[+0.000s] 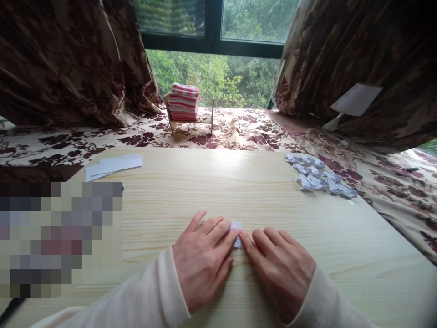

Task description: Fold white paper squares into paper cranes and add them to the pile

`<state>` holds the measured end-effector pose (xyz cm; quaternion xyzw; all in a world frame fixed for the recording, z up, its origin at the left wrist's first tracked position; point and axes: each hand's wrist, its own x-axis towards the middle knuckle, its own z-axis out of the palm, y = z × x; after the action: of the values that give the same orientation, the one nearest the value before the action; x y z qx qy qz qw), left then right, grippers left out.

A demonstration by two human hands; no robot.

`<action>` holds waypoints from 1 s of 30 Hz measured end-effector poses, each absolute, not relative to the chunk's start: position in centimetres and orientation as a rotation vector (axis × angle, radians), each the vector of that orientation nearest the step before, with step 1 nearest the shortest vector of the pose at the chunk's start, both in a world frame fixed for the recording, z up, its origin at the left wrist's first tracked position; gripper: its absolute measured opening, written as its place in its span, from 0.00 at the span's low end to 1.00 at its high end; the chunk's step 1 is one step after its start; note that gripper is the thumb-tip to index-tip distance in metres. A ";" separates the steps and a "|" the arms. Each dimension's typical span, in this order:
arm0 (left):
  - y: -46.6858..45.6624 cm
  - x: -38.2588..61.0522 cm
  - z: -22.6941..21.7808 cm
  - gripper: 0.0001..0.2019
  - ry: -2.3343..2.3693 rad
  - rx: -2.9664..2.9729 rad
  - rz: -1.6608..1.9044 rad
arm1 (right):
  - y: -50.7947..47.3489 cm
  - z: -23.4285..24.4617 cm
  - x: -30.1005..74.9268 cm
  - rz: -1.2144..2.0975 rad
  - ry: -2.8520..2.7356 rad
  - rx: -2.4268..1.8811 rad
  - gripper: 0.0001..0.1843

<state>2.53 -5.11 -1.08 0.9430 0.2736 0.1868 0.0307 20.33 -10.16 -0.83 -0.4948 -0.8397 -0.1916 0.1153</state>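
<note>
A small folded piece of white paper (237, 243) with faint lines lies on the table in front of me. My left hand (205, 255) holds it down against the tabletop with its index and middle fingertips, the other fingers bent slightly apart. From the other side, my right hand (280, 262) presses the tip of its index finger on the paper's right edge. The remaining fingers of that hand are curled in, and its thumb is hidden. My fingertips cover part of the paper.
White paper strips (114, 166) lie at the table's far left. Several folded paper pieces (316, 173) are grouped at the far right of the wooden table (191, 182). Beyond it stand a small rack with folded striped cloths (183, 102) and a white lamp (357, 99). The left side is pixelated.
</note>
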 end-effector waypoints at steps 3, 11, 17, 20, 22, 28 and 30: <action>-5.3 2.5 -1.3 0.18 0.857 2.845 0.600 | -9.4 -1.0 19.9 -0.536 -2.439 -1.427 0.12; -5.2 2.8 -1.3 0.16 0.911 2.791 0.694 | -9.0 -1.1 19.7 -0.515 -2.466 -1.387 0.14; -5.1 3.0 -1.0 0.17 0.901 2.837 0.667 | -8.7 -1.0 20.0 -0.444 -2.398 -1.464 0.12; -4.9 3.4 -0.4 0.17 0.926 2.814 0.602 | -8.1 -0.7 20.8 -0.336 -2.385 -1.526 0.12; -4.8 3.6 0.0 0.16 0.960 2.786 0.563 | -8.6 -0.9 20.9 -0.319 -2.332 -1.488 0.13; -5.2 2.7 0.3 0.14 0.966 2.767 0.638 | -11.2 -1.9 20.4 -0.244 -2.303 -1.421 0.15; -5.3 2.1 0.3 0.13 0.968 2.801 0.632 | -10.9 -1.6 20.8 -0.239 -2.346 -1.443 0.14</action>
<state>2.08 -5.30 0.29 0.9229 0.3189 0.2083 0.0559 20.85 -10.91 -1.60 -0.5126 -0.8337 -0.0849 0.1873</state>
